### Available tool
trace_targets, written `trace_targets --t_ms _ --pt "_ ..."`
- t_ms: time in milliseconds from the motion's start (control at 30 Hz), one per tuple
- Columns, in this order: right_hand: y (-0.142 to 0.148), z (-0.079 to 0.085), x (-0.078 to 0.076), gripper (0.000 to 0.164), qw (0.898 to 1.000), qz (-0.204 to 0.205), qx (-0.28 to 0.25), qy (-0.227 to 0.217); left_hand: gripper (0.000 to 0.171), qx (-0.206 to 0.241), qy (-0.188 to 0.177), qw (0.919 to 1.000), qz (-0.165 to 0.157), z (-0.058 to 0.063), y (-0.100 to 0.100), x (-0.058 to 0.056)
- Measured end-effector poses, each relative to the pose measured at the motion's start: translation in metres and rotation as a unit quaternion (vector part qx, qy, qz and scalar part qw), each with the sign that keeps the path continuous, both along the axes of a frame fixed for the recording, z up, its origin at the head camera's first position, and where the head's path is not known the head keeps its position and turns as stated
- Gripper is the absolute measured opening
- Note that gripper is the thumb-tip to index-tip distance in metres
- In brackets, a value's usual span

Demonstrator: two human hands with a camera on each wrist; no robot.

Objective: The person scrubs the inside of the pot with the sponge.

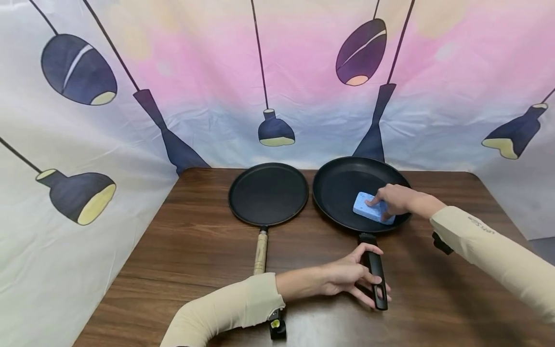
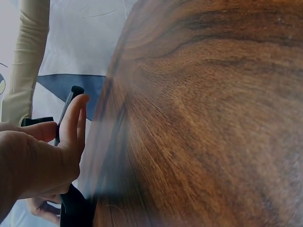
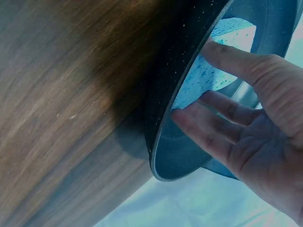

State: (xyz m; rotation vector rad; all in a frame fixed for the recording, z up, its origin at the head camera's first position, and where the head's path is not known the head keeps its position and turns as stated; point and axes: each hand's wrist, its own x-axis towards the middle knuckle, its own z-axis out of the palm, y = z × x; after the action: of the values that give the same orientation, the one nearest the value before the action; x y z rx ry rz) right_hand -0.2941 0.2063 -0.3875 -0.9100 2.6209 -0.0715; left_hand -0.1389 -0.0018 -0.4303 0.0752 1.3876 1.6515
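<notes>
A black frying pan (image 1: pixel 334 190) lies at the back right of the table, its black handle (image 1: pixel 375 270) pointing toward me. My left hand (image 1: pixel 344 275) grips this handle, thumb on one side and fingers around the other. The same grip shows at the left edge of the left wrist view, around the dark handle (image 2: pixel 66 113). Inside the pan, at the right of its base, is a blue rectangular sponge (image 1: pixel 363 204). My right hand (image 1: pixel 398 198) holds the sponge between thumb and fingers. In the right wrist view the speckled sponge (image 3: pixel 241 38) shows behind the thumb and fingertips.
Left of the frying pan lies a flat black crepe pan (image 1: pixel 269 193) with a wooden handle (image 1: pixel 261 253), partly covered by my left sleeve (image 1: pixel 234 303). The brown wooden table (image 1: pixel 191 260) ends at a hanging cloth (image 1: pixel 208 86) printed with lamps.
</notes>
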Motion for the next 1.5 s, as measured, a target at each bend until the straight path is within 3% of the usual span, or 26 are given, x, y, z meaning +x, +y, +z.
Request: trace_targets --t_ms 267,367,500,667,833,1000,1233,1500 --pt "-0.036 -0.009 0.007 0.058 0.997 0.063 -0.034 0.038 0.05 0.006 -0.018 0.9998 -0.005 -0.004 0.001 0.001" --pt "-0.054 -0.009 0.001 0.059 0.997 0.065 -0.033 0.038 0.05 0.011 -0.021 0.9997 -0.007 -0.005 0.002 0.001" --pt "-0.071 -0.008 -0.018 0.059 0.998 0.038 -0.031 0.036 0.05 0.02 -0.021 0.9996 -0.007 -0.006 0.006 -0.002" --pt "-0.079 -0.009 -0.045 0.061 0.999 -0.013 -0.027 0.022 0.05 0.027 -0.015 0.9995 -0.005 -0.006 0.007 0.002" --pt "-0.066 -0.013 -0.066 0.06 0.996 -0.073 -0.031 0.027 0.051 0.027 -0.01 0.9996 0.0 -0.005 0.008 0.006" --pt "-0.044 -0.017 -0.075 0.058 0.992 -0.111 -0.014 0.066 0.051 0.025 -0.002 0.9996 0.012 -0.007 0.007 0.005" --pt "-0.018 -0.009 -0.053 0.052 0.992 -0.117 0.009 0.046 0.051 0.028 0.005 0.9995 0.013 -0.009 0.008 0.006" --pt "-0.002 0.0 -0.015 0.056 0.997 -0.066 0.039 0.029 0.052 0.034 -0.001 0.9993 0.016 -0.009 0.01 0.005"
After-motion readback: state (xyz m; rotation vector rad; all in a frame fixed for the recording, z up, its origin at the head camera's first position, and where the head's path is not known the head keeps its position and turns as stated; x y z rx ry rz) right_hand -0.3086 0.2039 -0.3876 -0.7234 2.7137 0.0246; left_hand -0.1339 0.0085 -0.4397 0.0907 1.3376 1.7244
